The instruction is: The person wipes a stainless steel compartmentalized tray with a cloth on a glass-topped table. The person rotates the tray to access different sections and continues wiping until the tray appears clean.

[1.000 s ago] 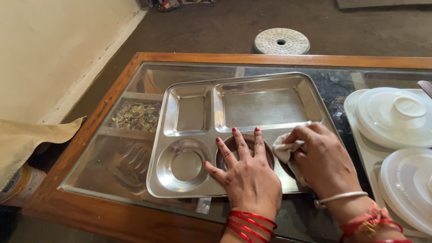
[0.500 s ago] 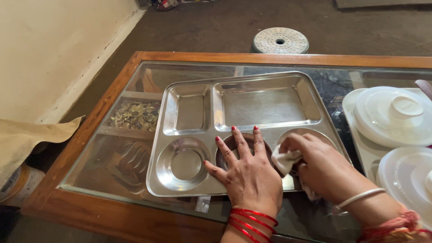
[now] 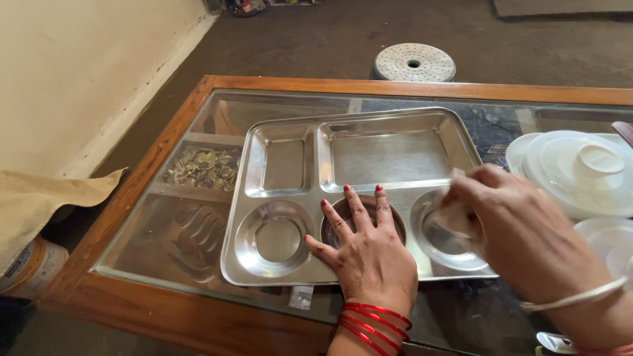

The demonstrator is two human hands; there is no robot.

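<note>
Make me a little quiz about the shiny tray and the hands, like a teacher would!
1. True or false: the left hand lies flat on the steel tray.
2. What does the right hand hold against the tray? A) a spoon B) a cloth C) a cup
3. How many round hollows does the tray have along its near side?

Key
1. True: its fingers spread over the middle round hollow.
2. B: a pale cloth is pressed at the right round hollow.
3. Three. The white lids lie off to the right, on the glass-topped table.
</note>
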